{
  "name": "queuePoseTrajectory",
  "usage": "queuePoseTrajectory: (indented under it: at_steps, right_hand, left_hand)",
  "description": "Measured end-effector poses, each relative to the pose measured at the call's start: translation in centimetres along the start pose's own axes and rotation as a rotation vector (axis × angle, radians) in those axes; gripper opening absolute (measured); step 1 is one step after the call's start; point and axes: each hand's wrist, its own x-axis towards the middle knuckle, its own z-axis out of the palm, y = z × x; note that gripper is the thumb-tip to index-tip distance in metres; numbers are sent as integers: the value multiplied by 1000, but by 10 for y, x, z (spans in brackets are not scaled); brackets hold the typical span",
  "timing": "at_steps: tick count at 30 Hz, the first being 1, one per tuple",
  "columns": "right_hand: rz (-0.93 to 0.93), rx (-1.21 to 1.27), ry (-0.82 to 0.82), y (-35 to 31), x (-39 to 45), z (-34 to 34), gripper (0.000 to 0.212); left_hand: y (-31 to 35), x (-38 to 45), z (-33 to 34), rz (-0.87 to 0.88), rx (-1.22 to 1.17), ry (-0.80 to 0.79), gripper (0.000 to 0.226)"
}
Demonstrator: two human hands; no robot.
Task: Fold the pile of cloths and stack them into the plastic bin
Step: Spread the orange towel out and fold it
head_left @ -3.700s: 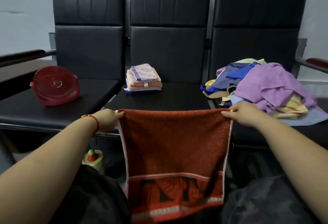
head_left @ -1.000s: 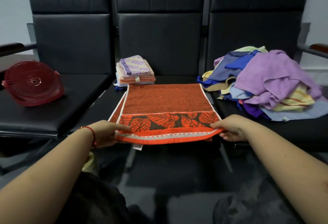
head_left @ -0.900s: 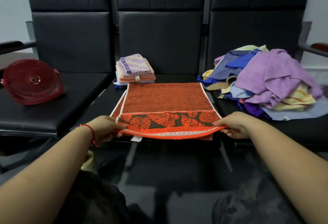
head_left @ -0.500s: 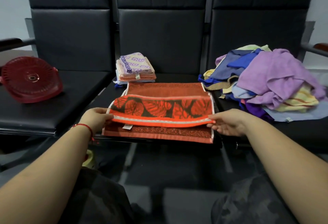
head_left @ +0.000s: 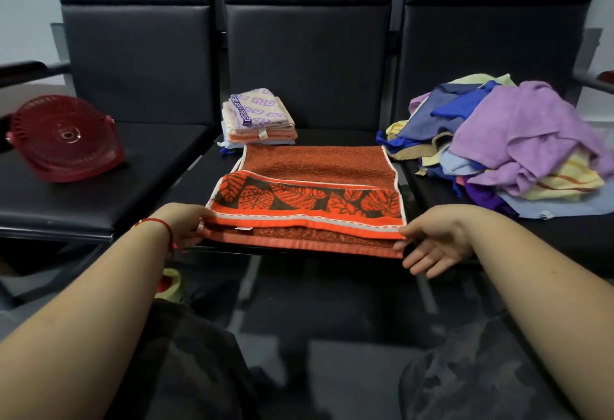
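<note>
Before you stands a row of three black seats (head_left: 309, 64), which carries everything shown. On the right seat lies the loose pile of cloths (head_left: 508, 143), purple on top, unfolded. On the middle seat, at its front edge, lies the orange towel (head_left: 312, 193), spread flat with its leaf-patterned border folded over the plain part toward you. On the left seat rests a red fan (head_left: 63, 137), tilted on its back. Behind the towel, touching its far left corner, sits the stack of folded cloths (head_left: 259, 117). Your left hand (head_left: 186, 223) pinches the towel's near left corner, thumb on top of the folded layer. Your right hand (head_left: 435, 240) is at the near right corner with fingers straight and loosely spread, fingertips touching the towel's edge. A red cord (head_left: 162, 227) circles your left wrist.
</note>
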Motion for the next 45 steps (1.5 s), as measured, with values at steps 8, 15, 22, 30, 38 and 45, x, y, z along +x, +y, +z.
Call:
queuePoseTrajectory:
  at_steps: [8,15,22,30,38,45]
  right_hand:
    - [-155,239,34,-4,-7,4,28]
    - [-205,250,36,-6,-9,9,27]
    - [-334,513,251,-12,-23,-2,14]
    - [-661,818,268,-17,-63,-6,14]
    - [-983,1178,58,-23,-127,-10,7]
    - [-1158,1250,-113,-26,-147,-19,42]
  left_hand:
    - [-2,-12,4,-13,25,-97,17]
    - [5,-23,2,19,7,-44,12]
    - [19,-38,-6,91,-358,0,14]
    - [31,-64,-7,287,-523,-14,12]
    - [69,-125,-26,657,-939,-241,18]
    - [87,-152,-28,690,-1035,-346,31]
